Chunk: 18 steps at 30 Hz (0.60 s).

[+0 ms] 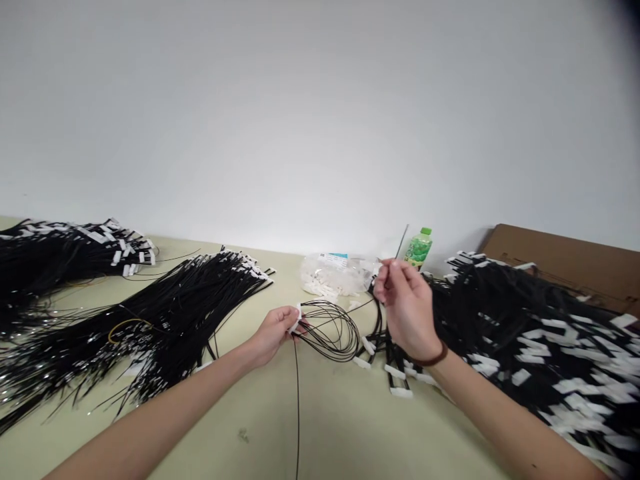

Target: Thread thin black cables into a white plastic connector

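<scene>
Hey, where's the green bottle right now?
In the head view, the bottle stands right of centre, against the wall, just behind the raised right hand.

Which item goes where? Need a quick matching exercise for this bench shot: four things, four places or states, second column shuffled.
1. Looped bundle of thin black wires
2. Green-capped plastic bottle
3. Clear plastic bag of small white pieces
4. Brown flat-sided cardboard

A. Far right, behind a heap of black cables with white ends
B. Partly hidden behind the right hand
C. Held in the left hand
D. On the table, left of the bottle

Pairs: 1-C, 2-B, 3-D, 4-A
</scene>
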{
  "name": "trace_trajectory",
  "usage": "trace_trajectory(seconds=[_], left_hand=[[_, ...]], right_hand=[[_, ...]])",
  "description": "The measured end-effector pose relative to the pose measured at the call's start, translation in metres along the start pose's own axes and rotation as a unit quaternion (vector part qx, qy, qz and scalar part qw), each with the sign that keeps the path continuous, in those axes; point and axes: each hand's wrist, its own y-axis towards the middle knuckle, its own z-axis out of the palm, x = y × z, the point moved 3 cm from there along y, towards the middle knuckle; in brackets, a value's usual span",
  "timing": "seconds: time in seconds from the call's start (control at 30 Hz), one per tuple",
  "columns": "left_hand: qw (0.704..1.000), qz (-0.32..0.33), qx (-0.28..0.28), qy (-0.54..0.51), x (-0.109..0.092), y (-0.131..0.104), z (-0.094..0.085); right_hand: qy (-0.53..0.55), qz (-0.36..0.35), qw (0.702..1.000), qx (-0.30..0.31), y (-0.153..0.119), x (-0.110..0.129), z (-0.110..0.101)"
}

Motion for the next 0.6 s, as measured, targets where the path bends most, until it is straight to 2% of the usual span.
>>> trace_trajectory(seconds=[0.07, 0.13, 0.2, 0.27, 0.33, 0.4, 0.6], left_hand=[[1.000, -0.002, -0.005, 0.002, 0.000, 0.000, 0.000], [1.000, -0.001, -0.006, 0.005, 0.000, 0.001, 0.000], [1.000, 0.004, -0.005, 0.006, 0.000, 0.001, 0.000], [1.000, 0.007, -0.001, 0.001, 0.000, 0.001, 0.000], [1.000, 0.008, 0.002, -0.004, 0.000, 0.001, 0.000], [1.000, 0.007, 0.010, -0.003, -0.002, 0.000, 0.001], [0.999, 0.002, 0.039, -0.002, -0.006, -0.004, 0.003]], right_hand=[[-0.074, -0.082, 0.994, -0.023, 0.007, 0.006, -0.007], [-0.196, -0.172, 0.965, 0.002, 0.005, 0.006, -0.008], [-0.316, -0.250, 0.912, 0.080, -0.004, -0.001, -0.002], [-0.394, -0.294, 0.852, 0.177, -0.016, -0.014, 0.007], [-0.433, -0.309, 0.810, 0.248, -0.028, -0.026, 0.013], [-0.457, -0.309, 0.783, 0.288, -0.037, -0.035, 0.016], [-0.476, -0.306, 0.757, 0.327, -0.045, -0.042, 0.019]])
